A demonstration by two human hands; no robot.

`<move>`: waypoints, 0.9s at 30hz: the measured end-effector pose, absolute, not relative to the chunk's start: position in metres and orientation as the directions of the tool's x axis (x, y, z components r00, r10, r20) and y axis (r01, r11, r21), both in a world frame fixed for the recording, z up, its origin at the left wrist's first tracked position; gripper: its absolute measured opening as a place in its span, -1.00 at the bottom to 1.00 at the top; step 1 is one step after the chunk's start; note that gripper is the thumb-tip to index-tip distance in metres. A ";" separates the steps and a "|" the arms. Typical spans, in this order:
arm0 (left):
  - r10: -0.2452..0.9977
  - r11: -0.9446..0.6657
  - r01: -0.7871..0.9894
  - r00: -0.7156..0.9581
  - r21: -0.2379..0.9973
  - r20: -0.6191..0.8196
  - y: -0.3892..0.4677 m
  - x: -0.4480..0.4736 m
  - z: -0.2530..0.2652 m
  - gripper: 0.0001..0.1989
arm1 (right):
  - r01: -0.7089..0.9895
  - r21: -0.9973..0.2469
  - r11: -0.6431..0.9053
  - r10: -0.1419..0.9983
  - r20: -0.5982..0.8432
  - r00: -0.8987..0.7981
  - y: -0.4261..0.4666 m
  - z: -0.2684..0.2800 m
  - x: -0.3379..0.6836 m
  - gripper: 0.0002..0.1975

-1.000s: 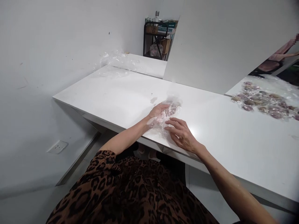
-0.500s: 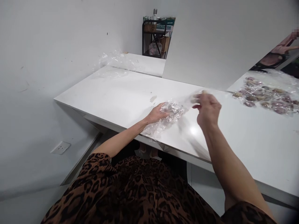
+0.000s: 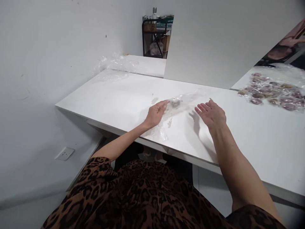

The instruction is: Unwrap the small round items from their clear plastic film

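Clear plastic film (image 3: 186,102) stretches over the white tabletop in front of me, with a small dark roundish thing inside it that I cannot identify. My left hand (image 3: 156,113) is closed on the film's left side, thumb and fingers pinching it. A loose crumpled end of it hangs below that hand near the table's front edge. My right hand (image 3: 212,114) is open to the right of the film, palm partly up, fingers stretched out and apart from it.
Several wrapped round purplish and brown pieces (image 3: 274,92) lie in clear plastic at the right. Crumpled clear plastic (image 3: 116,63) sits at the table's far left corner. A white upright panel (image 3: 200,41) stands behind the table (image 3: 100,101). Beyond is a black rack (image 3: 154,35); another person's arm (image 3: 293,41) shows at upper right.
My right hand has let go of the film's right end and opened. My left hand has shifted its hold, and the bunched film has spread out flatter.
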State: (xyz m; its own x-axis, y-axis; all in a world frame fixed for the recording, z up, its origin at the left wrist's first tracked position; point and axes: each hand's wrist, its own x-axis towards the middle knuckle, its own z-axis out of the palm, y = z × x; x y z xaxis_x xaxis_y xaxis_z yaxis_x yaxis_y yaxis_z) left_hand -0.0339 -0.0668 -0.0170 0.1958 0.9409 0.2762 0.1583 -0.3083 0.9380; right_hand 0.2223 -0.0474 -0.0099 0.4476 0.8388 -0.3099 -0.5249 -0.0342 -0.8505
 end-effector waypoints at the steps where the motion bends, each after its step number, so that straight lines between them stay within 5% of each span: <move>1: 0.912 -0.395 0.240 0.224 0.887 0.345 -0.070 -0.031 -0.017 -0.64 | -0.509 -0.857 -0.083 0.846 -0.331 0.418 -0.053 -0.010 0.217 -0.86; 5: 0.841 -0.512 0.465 0.442 0.722 0.312 -0.085 -0.016 -0.022 -0.58 | -0.428 -0.856 -0.289 0.911 -0.383 0.152 -0.077 -0.016 0.187 -0.62; 12: 0.907 -0.376 0.546 0.383 0.749 0.176 -0.088 -0.009 -0.013 -0.45 | -0.398 -0.911 -0.111 0.982 -0.163 0.098 -0.087 -0.034 0.166 -0.34; 17: 0.934 -0.324 0.665 0.340 0.673 0.114 -0.075 -0.014 -0.003 -0.70 | -0.378 -0.926 0.011 0.997 -0.020 0.076 -0.089 -0.040 0.165 -0.32; 21: 0.946 -0.274 0.629 0.313 0.728 0.086 -0.069 -0.022 0.002 -0.86 | -0.387 -0.921 0.044 0.990 -0.011 0.141 -0.087 -0.039 0.168 -0.35; 27: 0.963 -0.150 0.537 0.268 0.830 0.001 -0.067 -0.027 0.009 -0.24 | -0.378 -0.915 0.141 0.976 0.064 0.209 -0.085 -0.037 0.173 -0.40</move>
State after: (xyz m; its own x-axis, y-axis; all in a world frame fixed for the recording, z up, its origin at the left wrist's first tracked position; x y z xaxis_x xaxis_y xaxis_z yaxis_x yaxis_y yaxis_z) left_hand -0.0269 -0.0674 0.0093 0.2677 0.9635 0.0013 0.5374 -0.1505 0.8298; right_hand 0.1732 -0.0845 -0.0374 0.2089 0.9758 0.0641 -0.3783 0.1411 -0.9149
